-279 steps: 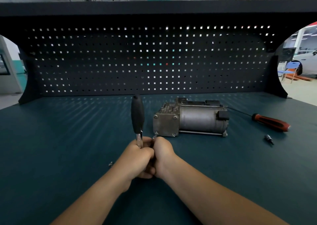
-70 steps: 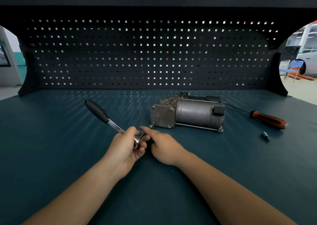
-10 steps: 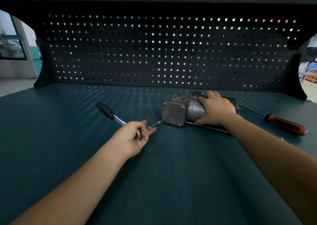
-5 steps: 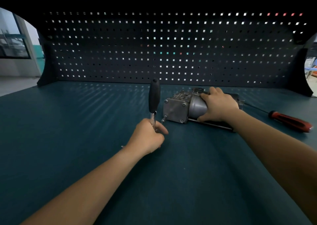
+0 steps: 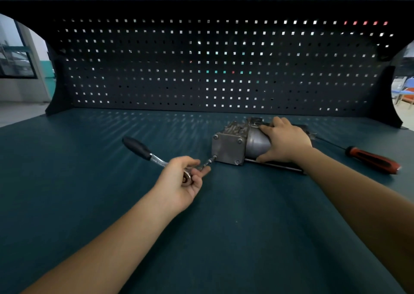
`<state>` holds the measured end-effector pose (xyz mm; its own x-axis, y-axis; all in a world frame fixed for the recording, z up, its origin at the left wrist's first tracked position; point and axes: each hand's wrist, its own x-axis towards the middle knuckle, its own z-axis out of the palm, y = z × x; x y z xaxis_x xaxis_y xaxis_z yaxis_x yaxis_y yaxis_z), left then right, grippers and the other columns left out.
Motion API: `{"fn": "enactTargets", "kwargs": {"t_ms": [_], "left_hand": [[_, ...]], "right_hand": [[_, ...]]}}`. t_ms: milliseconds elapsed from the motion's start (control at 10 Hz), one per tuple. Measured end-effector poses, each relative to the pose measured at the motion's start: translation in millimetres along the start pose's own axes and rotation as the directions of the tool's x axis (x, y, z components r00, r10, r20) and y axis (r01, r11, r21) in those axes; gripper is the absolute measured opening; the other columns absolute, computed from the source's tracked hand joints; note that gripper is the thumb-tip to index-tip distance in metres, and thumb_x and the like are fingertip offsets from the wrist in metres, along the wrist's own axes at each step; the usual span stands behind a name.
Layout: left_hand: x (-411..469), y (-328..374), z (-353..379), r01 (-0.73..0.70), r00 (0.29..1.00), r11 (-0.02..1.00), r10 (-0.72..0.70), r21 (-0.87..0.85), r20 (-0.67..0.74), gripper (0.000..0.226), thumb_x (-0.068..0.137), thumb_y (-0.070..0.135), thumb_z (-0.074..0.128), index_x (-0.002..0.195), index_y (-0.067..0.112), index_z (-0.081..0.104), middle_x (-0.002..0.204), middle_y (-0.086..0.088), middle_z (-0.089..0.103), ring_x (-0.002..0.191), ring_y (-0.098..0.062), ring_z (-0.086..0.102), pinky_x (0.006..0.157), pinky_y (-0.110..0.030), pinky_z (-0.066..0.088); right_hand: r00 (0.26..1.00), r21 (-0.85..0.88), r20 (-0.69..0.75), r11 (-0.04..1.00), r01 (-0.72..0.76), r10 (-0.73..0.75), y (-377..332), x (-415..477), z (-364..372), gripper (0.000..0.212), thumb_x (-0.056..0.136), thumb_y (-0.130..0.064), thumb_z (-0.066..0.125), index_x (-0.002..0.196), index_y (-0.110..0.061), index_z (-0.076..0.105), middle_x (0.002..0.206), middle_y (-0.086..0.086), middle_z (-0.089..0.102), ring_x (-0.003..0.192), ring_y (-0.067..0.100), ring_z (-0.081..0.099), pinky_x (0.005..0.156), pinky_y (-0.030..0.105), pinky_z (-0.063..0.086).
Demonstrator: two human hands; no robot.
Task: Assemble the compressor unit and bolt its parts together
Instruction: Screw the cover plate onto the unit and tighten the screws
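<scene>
The grey metal compressor unit (image 5: 233, 147) lies on its side on the dark green bench (image 5: 89, 181), its square end plate facing left. My right hand (image 5: 284, 142) grips its cylindrical body from above. My left hand (image 5: 181, 179) grips the head of a ratchet wrench (image 5: 145, 151). The wrench's black handle points up and to the left. Its bit extension (image 5: 207, 162) reaches to a bolt at the plate's lower left corner.
A red-handled screwdriver (image 5: 373, 162) lies on the bench to the right of the compressor. A black pegboard wall (image 5: 212, 69) closes off the back of the bench, with black side brackets at both ends.
Half a second ago the wrench handle stood upright; it has swung down to the left. My right hand has stayed on the compressor body.
</scene>
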<state>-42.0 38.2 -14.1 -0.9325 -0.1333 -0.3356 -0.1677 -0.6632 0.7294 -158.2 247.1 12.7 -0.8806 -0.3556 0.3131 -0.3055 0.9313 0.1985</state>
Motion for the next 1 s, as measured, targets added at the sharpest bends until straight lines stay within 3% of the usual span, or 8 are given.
{"fn": "enactTargets", "kwargs": {"t_ms": [100,200,300,500,700,800,900,1000], "left_hand": [[-3,0,2,-0.004,0.999,0.996,-0.001,0.085,0.054,0.006,0.087,0.002,0.051,0.090,0.004,0.056,0.087,-0.023,0.062,0.029,-0.001,0.037,0.031,-0.010,0.033],[-4,-2,5,-0.097,0.994,0.938,0.076,0.333,0.074,0.031,0.083,-0.013,0.044,0.090,0.008,0.065,0.079,-0.016,0.063,0.031,-0.002,0.040,0.032,-0.011,0.032],[-7,-4,4,-0.125,0.992,0.885,0.105,0.448,0.071,0.037,0.079,-0.017,0.041,0.080,0.008,0.069,0.077,-0.013,0.063,0.033,-0.003,0.040,0.033,-0.012,0.031],[-4,-3,-2,-0.133,0.990,0.833,0.139,0.537,0.029,0.033,0.076,-0.019,0.039,0.067,0.005,0.059,0.069,-0.011,0.062,0.030,-0.004,0.036,0.033,-0.012,0.022],[-5,-3,0,-0.140,0.989,0.808,0.145,0.572,0.038,0.030,0.076,-0.017,0.043,0.070,0.005,0.062,0.070,-0.010,0.065,0.032,-0.004,0.040,0.034,-0.012,0.025],[-8,6,-2,-0.099,0.995,0.849,0.083,0.519,0.054,0.029,0.080,-0.014,0.043,0.079,0.005,0.065,0.073,-0.011,0.065,0.032,-0.003,0.040,0.033,-0.011,0.029],[-15,27,-11,-0.024,0.995,0.942,-0.011,0.334,0.103,0.026,0.086,-0.009,0.038,0.083,0.007,0.058,0.068,-0.013,0.066,0.028,0.000,0.034,0.029,-0.009,0.028],[-21,53,-22,-0.078,0.991,0.994,0.069,0.077,0.113,0.022,0.089,-0.002,0.036,0.079,0.010,0.052,0.068,-0.012,0.064,0.027,0.001,0.033,0.028,-0.009,0.026]], "right_hand": [[1.000,-0.001,-0.003,1.000,0.001,-0.001,0,0,0,0.088,0.068,-0.061,0.067,0.140,-0.020,0.034,0.124,0.009,0.040,0.119,0.027,0.036,0.084,0.035,0.040],[1.000,0.003,-0.007,1.000,0.006,-0.006,0,-1,0,0.088,0.069,-0.060,0.067,0.140,-0.020,0.035,0.125,0.009,0.040,0.118,0.027,0.036,0.083,0.034,0.040],[1.000,0.002,-0.003,1.000,0.011,-0.011,0,0,0,0.086,0.069,-0.059,0.067,0.140,-0.020,0.035,0.125,0.009,0.040,0.118,0.027,0.036,0.083,0.034,0.041],[1.000,-0.011,-0.002,1.000,0.015,-0.015,1,0,0,0.086,0.070,-0.059,0.066,0.139,-0.020,0.035,0.125,0.009,0.039,0.118,0.027,0.036,0.083,0.034,0.041],[1.000,-0.023,-0.012,1.000,0.010,-0.010,1,0,0,0.086,0.070,-0.059,0.066,0.140,-0.019,0.034,0.126,0.009,0.039,0.119,0.027,0.036,0.084,0.034,0.041],[1.000,-0.036,-0.017,0.999,0.010,-0.011,1,-2,3,0.085,0.072,-0.059,0.064,0.139,-0.018,0.032,0.126,0.009,0.039,0.119,0.027,0.036,0.086,0.034,0.041],[1.000,-0.047,-0.021,0.999,0.006,-0.007,-1,-2,5,0.086,0.072,-0.064,0.059,0.139,-0.016,0.031,0.127,0.009,0.039,0.120,0.027,0.037,0.092,0.035,0.040],[1.000,-0.059,-0.021,0.998,-0.003,0.002,-8,-7,4,0.092,0.075,-0.069,0.051,0.143,-0.014,0.023,0.140,0.010,0.032,0.131,0.027,0.029,0.111,0.047,0.018]]}}
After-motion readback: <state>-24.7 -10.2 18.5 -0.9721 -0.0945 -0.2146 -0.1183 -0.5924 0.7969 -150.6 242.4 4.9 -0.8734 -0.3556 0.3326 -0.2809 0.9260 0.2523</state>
